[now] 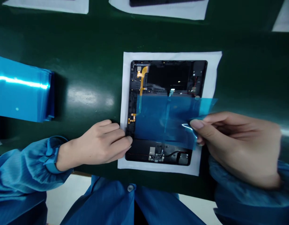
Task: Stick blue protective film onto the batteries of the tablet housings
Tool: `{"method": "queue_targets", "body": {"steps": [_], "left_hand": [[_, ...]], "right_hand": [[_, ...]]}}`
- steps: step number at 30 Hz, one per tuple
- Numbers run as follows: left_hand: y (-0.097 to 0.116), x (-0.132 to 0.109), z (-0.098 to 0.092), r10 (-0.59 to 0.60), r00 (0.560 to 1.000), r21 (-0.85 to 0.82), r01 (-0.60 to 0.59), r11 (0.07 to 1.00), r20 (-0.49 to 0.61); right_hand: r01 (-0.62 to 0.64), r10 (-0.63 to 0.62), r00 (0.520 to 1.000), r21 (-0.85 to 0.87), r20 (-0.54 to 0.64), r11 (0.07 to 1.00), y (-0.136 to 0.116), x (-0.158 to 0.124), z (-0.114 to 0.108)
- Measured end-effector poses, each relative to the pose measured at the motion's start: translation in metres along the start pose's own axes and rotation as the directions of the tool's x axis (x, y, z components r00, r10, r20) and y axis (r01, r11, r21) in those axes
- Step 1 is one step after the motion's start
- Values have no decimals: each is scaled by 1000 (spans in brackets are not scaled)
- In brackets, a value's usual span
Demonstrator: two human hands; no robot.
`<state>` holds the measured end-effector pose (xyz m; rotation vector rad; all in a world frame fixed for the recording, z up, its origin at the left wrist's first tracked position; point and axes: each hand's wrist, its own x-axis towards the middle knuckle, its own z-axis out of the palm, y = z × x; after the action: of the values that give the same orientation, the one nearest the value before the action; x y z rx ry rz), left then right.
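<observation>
A tablet (pixel 167 75) with its inside exposed lies on a white sheet (pixel 210 78), showing orange flat cables and a small circuit board near its lower edge. Over its lower middle spreads a see-through blue film (pixel 153 118). My right hand (pixel 238 143) pinches the film's right side between thumb and fingers, and the film bends there with a bright glint. At the tablet's left edge, my left hand (pixel 104 142) is closed, its fingers curled and thumb side against the frame. Its fingertips are hidden, so whether it grips anything is unclear.
A stack of blue films (pixel 22 93) lies on the dark green table (pixel 88 40) at the left. Along the far side are more white sheets (pixel 167 12), one with a dark device (pixel 158 2) on it. The table's near edge runs just in front of my body.
</observation>
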<state>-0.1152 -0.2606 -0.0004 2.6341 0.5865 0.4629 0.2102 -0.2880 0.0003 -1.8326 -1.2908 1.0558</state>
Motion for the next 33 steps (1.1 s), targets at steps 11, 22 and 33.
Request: {"method": "queue_targets", "body": {"steps": [11, 22, 33], "left_hand": [[3, -1, -7, -49, 996, 50, 45, 998, 75], [4, 1, -10, -49, 995, 73, 43, 996, 82], [6, 3, -9, -58, 996, 62, 54, 997, 71]], "right_hand": [[-16, 17, 1000, -52, 10, 999, -3, 1, -1], [-20, 21, 999, -27, 33, 999, -9, 3, 0], [5, -6, 999, 17, 52, 1000, -16, 6, 4]]}}
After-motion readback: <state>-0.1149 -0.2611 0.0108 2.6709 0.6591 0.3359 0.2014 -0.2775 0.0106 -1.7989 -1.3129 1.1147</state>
